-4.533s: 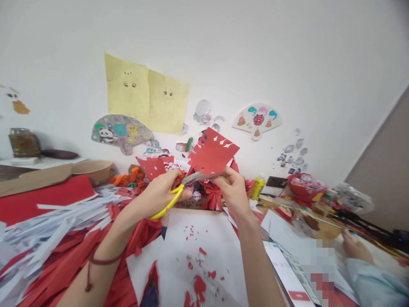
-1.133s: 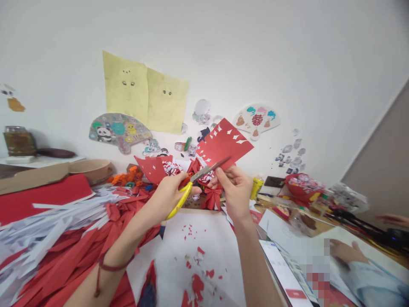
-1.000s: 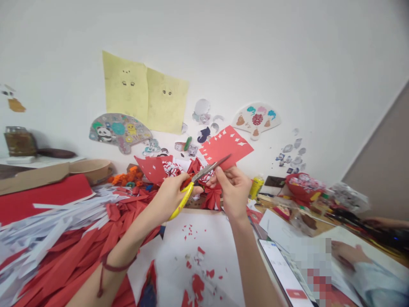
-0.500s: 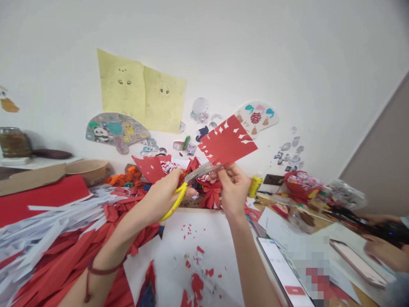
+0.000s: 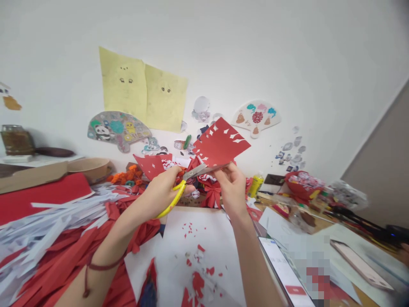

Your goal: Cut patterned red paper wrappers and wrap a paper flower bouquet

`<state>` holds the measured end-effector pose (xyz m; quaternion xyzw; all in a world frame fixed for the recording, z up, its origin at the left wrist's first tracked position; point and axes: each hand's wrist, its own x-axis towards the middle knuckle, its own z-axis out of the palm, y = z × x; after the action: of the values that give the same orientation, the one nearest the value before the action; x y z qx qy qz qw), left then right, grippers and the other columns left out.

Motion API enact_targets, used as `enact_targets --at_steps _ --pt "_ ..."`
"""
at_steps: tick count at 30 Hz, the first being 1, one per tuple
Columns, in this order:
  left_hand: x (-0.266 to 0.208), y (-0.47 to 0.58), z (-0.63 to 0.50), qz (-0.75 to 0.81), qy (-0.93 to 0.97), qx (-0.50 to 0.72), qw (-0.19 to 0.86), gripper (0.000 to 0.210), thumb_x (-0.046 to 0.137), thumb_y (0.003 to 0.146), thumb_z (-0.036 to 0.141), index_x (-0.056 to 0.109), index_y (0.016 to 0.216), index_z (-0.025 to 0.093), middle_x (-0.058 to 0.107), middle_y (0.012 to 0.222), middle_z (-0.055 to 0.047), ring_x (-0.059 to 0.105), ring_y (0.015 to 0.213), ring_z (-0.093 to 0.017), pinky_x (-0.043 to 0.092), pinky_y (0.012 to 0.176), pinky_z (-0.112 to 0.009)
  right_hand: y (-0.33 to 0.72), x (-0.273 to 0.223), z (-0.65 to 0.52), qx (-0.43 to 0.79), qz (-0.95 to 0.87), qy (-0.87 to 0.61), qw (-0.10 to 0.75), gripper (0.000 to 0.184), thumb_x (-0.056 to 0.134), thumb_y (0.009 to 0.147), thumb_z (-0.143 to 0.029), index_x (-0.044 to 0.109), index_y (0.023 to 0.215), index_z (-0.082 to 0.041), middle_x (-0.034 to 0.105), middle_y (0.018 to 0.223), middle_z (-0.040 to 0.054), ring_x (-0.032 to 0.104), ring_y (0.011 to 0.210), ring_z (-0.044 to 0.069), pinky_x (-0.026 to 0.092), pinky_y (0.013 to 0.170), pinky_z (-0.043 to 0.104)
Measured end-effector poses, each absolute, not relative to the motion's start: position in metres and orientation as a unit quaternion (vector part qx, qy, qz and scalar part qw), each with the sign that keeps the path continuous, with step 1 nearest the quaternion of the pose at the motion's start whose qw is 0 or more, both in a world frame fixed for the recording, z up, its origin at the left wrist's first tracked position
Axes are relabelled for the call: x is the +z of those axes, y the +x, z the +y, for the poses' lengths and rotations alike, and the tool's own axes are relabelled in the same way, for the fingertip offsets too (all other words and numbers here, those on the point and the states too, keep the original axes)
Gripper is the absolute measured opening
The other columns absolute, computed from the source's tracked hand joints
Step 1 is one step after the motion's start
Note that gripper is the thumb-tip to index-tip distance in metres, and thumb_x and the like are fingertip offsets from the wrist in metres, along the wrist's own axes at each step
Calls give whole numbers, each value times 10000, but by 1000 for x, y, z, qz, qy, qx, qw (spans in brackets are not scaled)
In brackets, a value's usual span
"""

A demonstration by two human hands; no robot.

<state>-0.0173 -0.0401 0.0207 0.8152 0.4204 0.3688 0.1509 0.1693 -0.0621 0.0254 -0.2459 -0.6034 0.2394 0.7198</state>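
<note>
head view, metal-bladed scissors [image 5: 191, 174], notched red paper [image 5: 222, 143]

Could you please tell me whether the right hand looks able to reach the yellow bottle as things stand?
Probably yes, once freed: the yellow bottle is to the right of the right hand, seemingly farther back, its front mostly uncovered, but that hand is pinching the red paper.

1. Left hand [image 5: 164, 189] and right hand [image 5: 232, 187]: bare.
2. Left forearm [image 5: 123, 234]: bare apart from a thin, dark red cord bracelet [image 5: 105, 267].
3. Bracelet's loose end [image 5: 85, 283]: tipped with a small knot or bead.
4. Right forearm [image 5: 248, 251]: bare.
</note>
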Motion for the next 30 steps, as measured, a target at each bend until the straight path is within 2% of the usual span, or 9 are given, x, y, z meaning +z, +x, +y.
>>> enact_targets --at_steps 8,21,30 --pt "21 -19 -42 401 817 380 167 283 564 833 479 433 862 230 567 772 13 522 652 -165 357 575 -256 173 25 -64 256 -628 -230 698 112 668 855 -256 681 954 -204 731 971 26 693 909 159 544 905 309" --pt "26 -11 -51 381 817 401 161 259 574 823 415 401 798 224 522 719 36 463 642 -141 338 570 -239 169 27 -67 180 -601 -250 738 96 692 826 -270 686 888 -197 730 883 26 688 858 160 565 800 285" --pt "29 -10 -56 387 813 412 142 163 504 846 363 423 811 226 558 750 14 499 676 -156 335 561 -237 161 25 -66 171 -582 -229 761 68 683 830 -236 694 886 -201 725 853 17 681 821 143 566 772 267"
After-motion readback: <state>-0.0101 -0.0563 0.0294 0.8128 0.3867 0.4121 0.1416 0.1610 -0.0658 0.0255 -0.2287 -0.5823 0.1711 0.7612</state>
